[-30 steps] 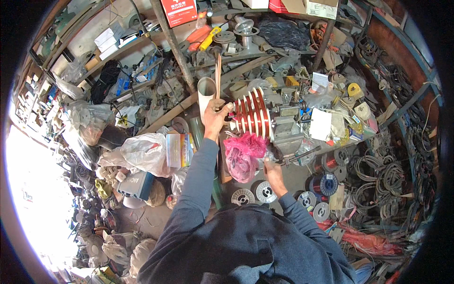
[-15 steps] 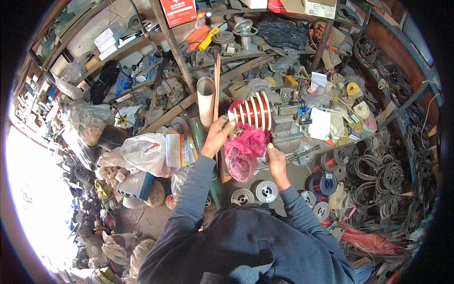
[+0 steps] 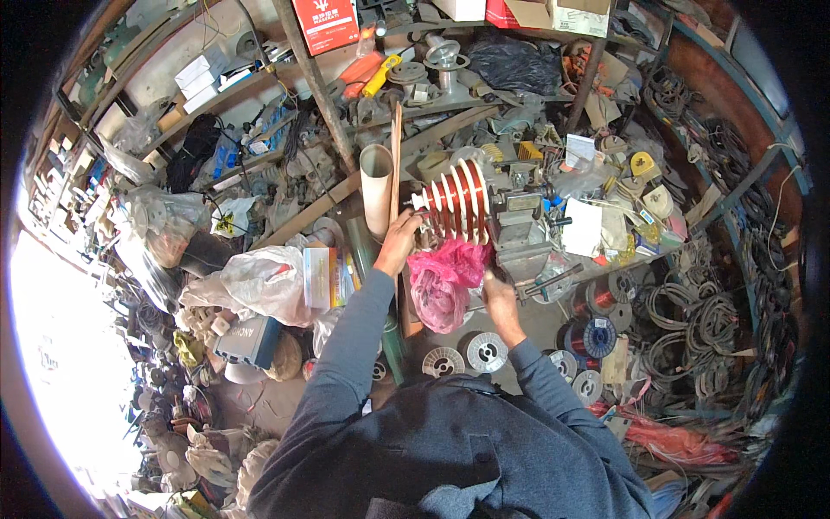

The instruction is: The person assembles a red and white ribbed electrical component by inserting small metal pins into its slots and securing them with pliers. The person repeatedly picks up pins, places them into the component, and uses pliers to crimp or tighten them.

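Observation:
A stepped winding former (image 3: pixel 456 203) with pale discs and copper-coloured wire between them sits on a shaft at the bench. My left hand (image 3: pixel 399 246) is just below and left of its narrow end, fingers bent together; what they pinch, if anything, is too small to make out. Close to the bench edge, my right hand (image 3: pixel 501 303) is beside the pink plastic bag (image 3: pixel 439 294), below the wide end of the former. Its fingertips are hidden. The bag lies bunched under the former, between my two hands.
Left of the former stands an upright cardboard tube (image 3: pixel 376 186). Metal machine parts (image 3: pixel 523 233) flank its right end. Below the bench are wire spools (image 3: pixel 488 350) and a blue-wound spool (image 3: pixel 596 337). Coiled cables (image 3: pixel 692 320) hang at right; a white bag (image 3: pixel 264 281) lies left.
My left hand has come down and away from the former's narrow end. My right hand has turned, its raised thumb no longer showing. The former's discs sit at a slightly different angle.

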A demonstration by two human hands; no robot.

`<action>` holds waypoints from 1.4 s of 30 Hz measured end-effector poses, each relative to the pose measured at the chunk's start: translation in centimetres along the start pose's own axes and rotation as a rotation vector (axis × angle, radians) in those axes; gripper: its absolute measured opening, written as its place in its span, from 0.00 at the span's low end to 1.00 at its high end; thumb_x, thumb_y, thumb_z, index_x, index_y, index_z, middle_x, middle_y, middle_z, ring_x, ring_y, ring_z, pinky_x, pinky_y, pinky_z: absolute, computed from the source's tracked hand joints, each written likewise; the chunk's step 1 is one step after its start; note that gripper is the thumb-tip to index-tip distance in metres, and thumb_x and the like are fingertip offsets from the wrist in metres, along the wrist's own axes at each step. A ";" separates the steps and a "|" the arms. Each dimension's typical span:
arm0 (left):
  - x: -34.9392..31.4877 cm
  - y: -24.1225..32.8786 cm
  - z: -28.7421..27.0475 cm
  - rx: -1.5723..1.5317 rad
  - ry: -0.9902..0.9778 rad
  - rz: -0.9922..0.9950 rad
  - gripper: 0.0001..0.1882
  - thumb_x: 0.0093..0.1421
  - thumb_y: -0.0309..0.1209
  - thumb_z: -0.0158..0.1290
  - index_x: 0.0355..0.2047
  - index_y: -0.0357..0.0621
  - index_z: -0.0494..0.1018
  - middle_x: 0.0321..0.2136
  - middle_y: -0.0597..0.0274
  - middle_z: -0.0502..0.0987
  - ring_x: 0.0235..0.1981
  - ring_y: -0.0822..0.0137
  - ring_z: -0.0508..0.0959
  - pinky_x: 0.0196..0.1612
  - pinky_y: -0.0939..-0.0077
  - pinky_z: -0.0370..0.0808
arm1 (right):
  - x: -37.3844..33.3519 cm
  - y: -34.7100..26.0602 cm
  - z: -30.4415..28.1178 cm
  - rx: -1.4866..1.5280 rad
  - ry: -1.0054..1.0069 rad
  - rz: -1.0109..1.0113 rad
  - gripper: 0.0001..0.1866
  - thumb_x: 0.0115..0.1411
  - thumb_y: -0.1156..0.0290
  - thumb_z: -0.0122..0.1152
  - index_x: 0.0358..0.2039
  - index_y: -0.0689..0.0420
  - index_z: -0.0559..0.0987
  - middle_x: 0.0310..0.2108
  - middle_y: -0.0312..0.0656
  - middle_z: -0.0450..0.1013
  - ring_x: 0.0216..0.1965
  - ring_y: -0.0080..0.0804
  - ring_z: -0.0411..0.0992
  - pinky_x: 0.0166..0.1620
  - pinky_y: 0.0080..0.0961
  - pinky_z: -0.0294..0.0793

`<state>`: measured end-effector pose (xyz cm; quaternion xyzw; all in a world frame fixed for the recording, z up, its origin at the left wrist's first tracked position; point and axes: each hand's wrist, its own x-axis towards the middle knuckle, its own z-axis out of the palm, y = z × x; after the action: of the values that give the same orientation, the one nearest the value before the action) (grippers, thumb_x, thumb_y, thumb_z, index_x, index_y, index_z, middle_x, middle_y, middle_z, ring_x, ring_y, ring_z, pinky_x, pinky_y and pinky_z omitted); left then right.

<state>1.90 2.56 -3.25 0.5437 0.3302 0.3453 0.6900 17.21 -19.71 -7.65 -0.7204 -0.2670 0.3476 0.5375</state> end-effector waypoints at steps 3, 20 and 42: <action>-2.6 0.3 -0.2 -0.134 -0.163 -0.031 0.17 0.73 0.41 0.45 0.46 0.39 0.73 0.29 0.63 0.77 0.25 0.74 0.72 0.31 0.77 0.69 | -0.3 -0.1 0.1 -0.001 -0.063 0.228 0.31 0.71 0.48 0.54 0.18 0.60 0.73 0.16 0.32 0.66 0.22 0.23 0.63 0.28 0.32 0.61; 1.5 0.6 0.5 0.139 0.195 0.005 0.10 0.65 0.24 0.49 0.45 0.37 0.74 0.30 0.64 0.79 0.24 0.72 0.77 0.26 0.74 0.72 | 0.5 -0.1 0.1 0.146 -0.020 -0.144 0.29 0.72 0.49 0.52 0.19 0.56 0.70 0.17 0.30 0.62 0.21 0.22 0.57 0.26 0.28 0.57; 3.0 1.0 -0.2 0.226 0.126 0.008 0.09 0.64 0.23 0.53 0.44 0.37 0.78 0.37 0.65 0.80 0.38 0.76 0.76 0.40 0.77 0.73 | 0.7 0.4 0.5 0.222 -0.039 -0.231 0.32 0.74 0.49 0.50 0.21 0.64 0.71 0.18 0.35 0.64 0.23 0.25 0.60 0.29 0.34 0.62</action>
<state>3.21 5.34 -2.59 0.5968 0.4074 0.3421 0.6007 17.24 -19.06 -8.31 -0.6140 -0.3185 0.3246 0.6451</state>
